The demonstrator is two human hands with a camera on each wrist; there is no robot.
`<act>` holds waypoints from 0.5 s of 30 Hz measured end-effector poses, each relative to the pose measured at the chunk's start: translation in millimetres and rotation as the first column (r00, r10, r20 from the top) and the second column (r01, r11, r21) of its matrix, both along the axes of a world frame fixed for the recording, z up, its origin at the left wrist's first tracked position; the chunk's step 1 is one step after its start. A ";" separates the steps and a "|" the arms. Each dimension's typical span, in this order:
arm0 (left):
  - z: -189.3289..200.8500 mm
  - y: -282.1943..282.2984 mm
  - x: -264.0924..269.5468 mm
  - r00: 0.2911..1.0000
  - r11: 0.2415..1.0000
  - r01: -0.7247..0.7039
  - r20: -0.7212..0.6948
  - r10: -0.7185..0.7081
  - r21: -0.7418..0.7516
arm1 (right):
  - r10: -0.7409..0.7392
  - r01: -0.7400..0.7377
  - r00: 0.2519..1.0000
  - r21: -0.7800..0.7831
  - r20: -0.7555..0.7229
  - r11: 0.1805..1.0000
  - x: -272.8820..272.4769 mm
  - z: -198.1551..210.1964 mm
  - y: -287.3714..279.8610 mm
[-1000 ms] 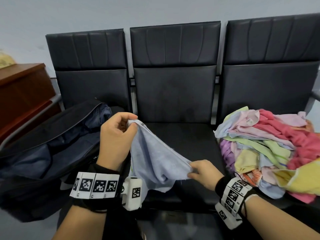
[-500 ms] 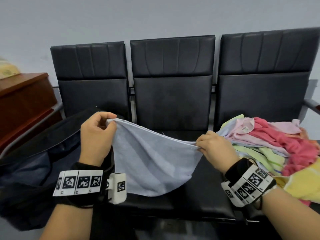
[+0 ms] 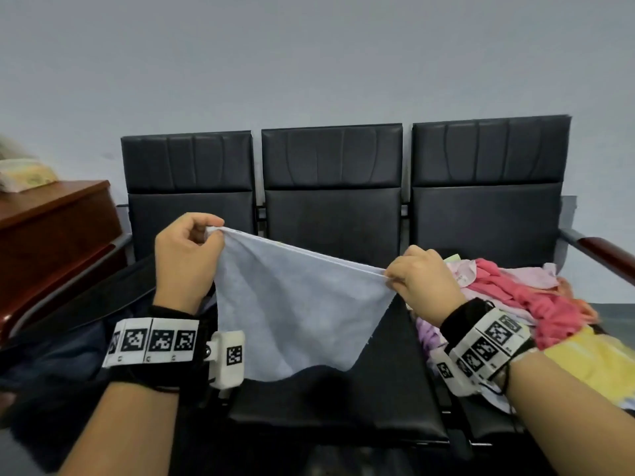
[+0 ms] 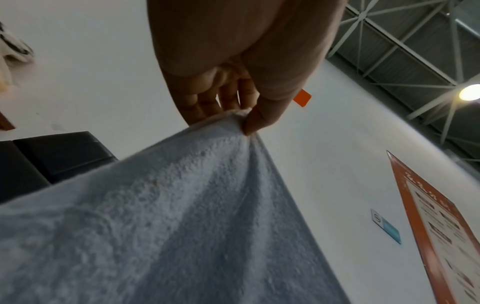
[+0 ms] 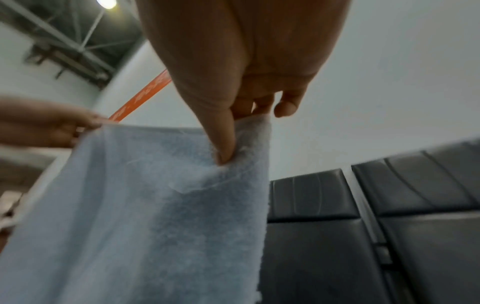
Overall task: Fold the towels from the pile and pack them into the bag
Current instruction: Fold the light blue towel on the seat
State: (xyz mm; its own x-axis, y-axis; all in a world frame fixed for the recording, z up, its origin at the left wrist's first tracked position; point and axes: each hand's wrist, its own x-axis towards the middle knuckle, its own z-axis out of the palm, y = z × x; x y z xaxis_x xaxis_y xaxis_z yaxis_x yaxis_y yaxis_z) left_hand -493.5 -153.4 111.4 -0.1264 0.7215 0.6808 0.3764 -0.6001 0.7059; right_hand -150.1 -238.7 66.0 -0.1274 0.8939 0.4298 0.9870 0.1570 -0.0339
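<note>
A pale blue towel (image 3: 295, 310) hangs spread in the air over the middle seat. My left hand (image 3: 187, 259) pinches its upper left corner (image 4: 240, 115) between thumb and fingers. My right hand (image 3: 421, 280) pinches the upper right corner (image 5: 244, 139), a little lower than the left. The top edge is stretched taut between them, sloping down to the right. The pile of towels (image 3: 522, 297), pink, lilac, yellow and green, lies on the right seat just behind my right hand. The dark blue bag (image 3: 62, 365) lies open on the left seat under my left wrist.
The three-seat black bench (image 3: 331, 218) stands against a grey wall. A brown wooden cabinet (image 3: 51, 228) is at the far left, with a pale packet (image 3: 25, 173) on top. A bench armrest (image 3: 598, 249) juts out at the right.
Both hands have risen and moved apart, pulling the crumpled blue towel out flat with its top edge taut. My right hand went from low on the cloth up to a top corner.
</note>
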 end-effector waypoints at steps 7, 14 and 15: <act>14.2 -12.1 -3.4 0.999 1.000 -0.005 -0.045 0.006 0.010 | 0.048 -0.018 0.975 0.141 -0.217 0.990 16.5 40.2 -21.5; -5.8 25.9 3.8 0.992 0.994 -0.023 -0.129 0.010 -0.106 | 0.047 0.026 0.924 0.185 -0.379 0.982 30.9 51.9 2.7; -14.2 36.8 9.1 0.990 0.989 -0.030 -0.138 0.010 -0.146 | 0.014 0.041 0.937 0.149 -0.350 0.988 34.0 46.1 14.8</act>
